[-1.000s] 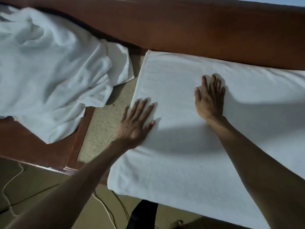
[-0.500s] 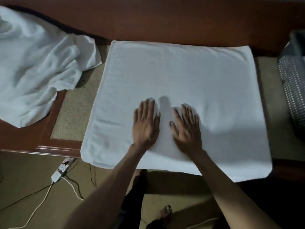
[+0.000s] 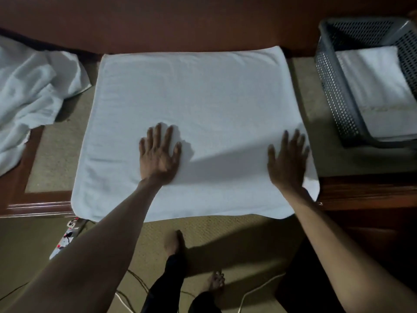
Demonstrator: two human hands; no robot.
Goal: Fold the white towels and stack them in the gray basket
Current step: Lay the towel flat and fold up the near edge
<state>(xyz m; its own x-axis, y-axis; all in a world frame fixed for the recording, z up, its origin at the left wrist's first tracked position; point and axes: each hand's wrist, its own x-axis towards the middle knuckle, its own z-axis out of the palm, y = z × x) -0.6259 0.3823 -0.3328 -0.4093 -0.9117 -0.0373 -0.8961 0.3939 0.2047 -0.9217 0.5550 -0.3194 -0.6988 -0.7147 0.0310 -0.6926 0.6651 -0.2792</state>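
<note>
Mid-task, by the look of it. One white towel (image 3: 203, 105) lies flat on the table (image 3: 365, 190). Its edges look thick, so it is likely already folded once, and its near edge hangs just over the table front. Left hand (image 3: 159, 154) is flat on the towel's near-middle, fingers straight and spread, gripping nothing. Right hand (image 3: 286, 161) is also flat with fingers spread, near the towel's right edge, holding nothing. Both seem to be smoothing it, so the step in hand is probably flattening before the next fold. The gray basket (image 3: 334, 98) sits on the table just right of the towel, apart from it. It already holds folded towels (image 3: 383, 98) stacked inside; exact count hard to tell, at least two layers show. A crumpled pile of white towels (image 3: 29, 91) sits at the left end of the table, not yet folded. What's left: finish folding this towel, put it in the basket, then do the pile.
</note>
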